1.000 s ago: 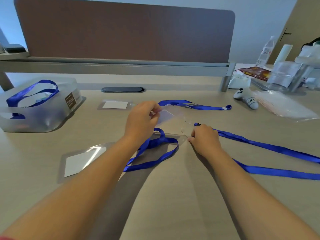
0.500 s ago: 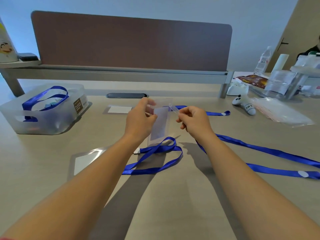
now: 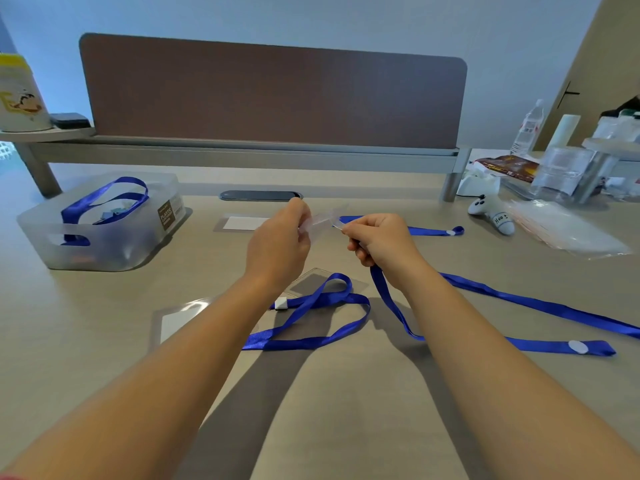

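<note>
Left hand [image 3: 277,244] pinches the clear sleeve [image 3: 320,221]; right hand [image 3: 377,242], at its 3 o'clock, grips the blue strap [image 3: 388,296]. Clip them together next.

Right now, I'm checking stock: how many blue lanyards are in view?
4. Bin lanyard in the plastic bin; far lanyard behind the right hand; looped lanyard on the desk; held lanyard in that hand's grip, trailing right. The bin may hide more.

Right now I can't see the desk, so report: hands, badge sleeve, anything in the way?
Left hand pinches the clear badge sleeve, above the desk. Right hand grips a blue lanyard, held up to the sleeve. A looped lanyard lies below, apart.
</note>
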A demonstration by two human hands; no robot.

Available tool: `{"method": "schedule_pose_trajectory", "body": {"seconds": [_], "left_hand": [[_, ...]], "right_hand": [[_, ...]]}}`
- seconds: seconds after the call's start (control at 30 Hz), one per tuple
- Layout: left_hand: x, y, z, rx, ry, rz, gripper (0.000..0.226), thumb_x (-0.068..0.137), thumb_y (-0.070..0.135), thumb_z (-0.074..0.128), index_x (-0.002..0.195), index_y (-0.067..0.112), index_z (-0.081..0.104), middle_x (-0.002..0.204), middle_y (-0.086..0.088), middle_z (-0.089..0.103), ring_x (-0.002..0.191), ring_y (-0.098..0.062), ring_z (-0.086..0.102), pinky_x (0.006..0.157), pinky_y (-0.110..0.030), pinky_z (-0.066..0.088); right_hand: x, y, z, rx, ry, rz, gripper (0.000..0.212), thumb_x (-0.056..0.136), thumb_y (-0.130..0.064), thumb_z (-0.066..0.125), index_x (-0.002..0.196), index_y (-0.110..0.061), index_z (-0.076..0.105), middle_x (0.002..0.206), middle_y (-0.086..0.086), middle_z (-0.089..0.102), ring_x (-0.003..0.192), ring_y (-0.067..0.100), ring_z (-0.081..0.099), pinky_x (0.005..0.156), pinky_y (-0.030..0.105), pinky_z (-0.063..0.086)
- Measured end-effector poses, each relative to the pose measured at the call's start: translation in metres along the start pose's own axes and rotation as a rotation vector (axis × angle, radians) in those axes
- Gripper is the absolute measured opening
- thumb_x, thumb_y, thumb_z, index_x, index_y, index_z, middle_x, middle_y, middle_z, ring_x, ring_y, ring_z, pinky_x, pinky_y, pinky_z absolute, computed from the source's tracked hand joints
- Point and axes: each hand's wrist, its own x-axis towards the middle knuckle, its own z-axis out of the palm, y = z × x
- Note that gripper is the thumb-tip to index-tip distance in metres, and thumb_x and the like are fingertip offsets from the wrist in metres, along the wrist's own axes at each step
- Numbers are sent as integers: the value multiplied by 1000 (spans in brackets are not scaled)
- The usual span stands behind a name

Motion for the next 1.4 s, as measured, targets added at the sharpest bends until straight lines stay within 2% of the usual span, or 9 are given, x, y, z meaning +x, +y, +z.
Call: {"method": "schedule_pose_trajectory", "body": {"seconds": [0.27, 0.43, 0.57, 0.7, 0.9, 1.03, 1.13, 1.27, 1.4], "left_hand": [[-2, -6, 2, -49, -18, 114, 33, 86, 2, 51, 118, 10, 52, 111, -15, 63, 91, -27, 58, 74, -30, 47], [6, -11, 2, -236, -49, 73, 46, 84, -5, 49, 125, 15, 48, 97, -1, 49, 71, -6, 43, 62, -2, 40], [6, -11, 1, -104, -11, 169, 47, 85, -7, 46, 126, 15, 47, 104, -9, 54, 88, -20, 48, 74, -22, 40], [5, -17, -2, 128, 62, 386, 46, 74, -17, 55, 111, 10, 61, 93, -23, 66, 83, -38, 61, 67, -33, 50], [2, -22, -2, 243, 54, 484, 46, 67, -18, 64, 102, 11, 66, 81, -21, 69, 72, -37, 64, 55, -34, 54], [3, -16, -3, 63, -75, 257, 46, 84, -4, 51, 124, 19, 50, 111, -16, 59, 97, -28, 53, 76, -27, 41], [6, -11, -6, -104, -190, 130, 45, 84, 7, 55, 126, 20, 46, 120, -10, 56, 94, -12, 44, 80, -23, 38], [10, -7, -8, -337, -224, 14, 29, 87, 17, 52, 114, 11, 56, 107, -7, 61, 92, -12, 50, 73, -16, 42], [15, -3, -9, -415, -198, -101, 22, 89, 15, 49, 104, 5, 60, 91, -4, 57, 85, -16, 53, 67, -16, 41]], "right_hand": [[-2, -3, 4, 142, -25, 13, 22, 91, -12, 51, 69, -15, 56, 60, 1, 54, 41, 5, 43, 36, 11, 36], [-1, -6, 6, 252, -67, 43, 18, 92, -14, 49, 76, -14, 57, 68, 1, 58, 54, 10, 47, 45, 16, 39], [0, -11, 7, 277, -78, 91, 24, 94, -26, 45, 76, -13, 55, 69, 1, 58, 56, 12, 47, 50, 19, 39], [0, -13, 7, 194, -66, 151, 37, 88, -46, 48, 72, -14, 55, 65, 1, 56, 56, 12, 46, 51, 20, 39], [1, -10, 9, 169, -65, 165, 24, 89, -26, 51, 72, -11, 56, 64, 3, 56, 54, 12, 47, 52, 21, 39], [3, -8, 10, 198, -67, 124, 18, 89, -14, 50, 73, -10, 58, 67, 3, 59, 57, 12, 51, 53, 22, 41], [5, -7, 11, 167, -67, 81, 20, 90, -12, 49, 73, -12, 58, 68, 2, 60, 59, 11, 53, 55, 21, 43], [6, -5, 14, 67, -72, 18, 21, 92, -10, 47, 74, -15, 57, 70, -1, 60, 61, 8, 53, 59, 19, 44], [6, -5, 18, -17, -87, -78, 17, 92, -10, 48, 98, -3, 62, 71, -4, 58, 65, 6, 52, 60, 16, 43]]}}
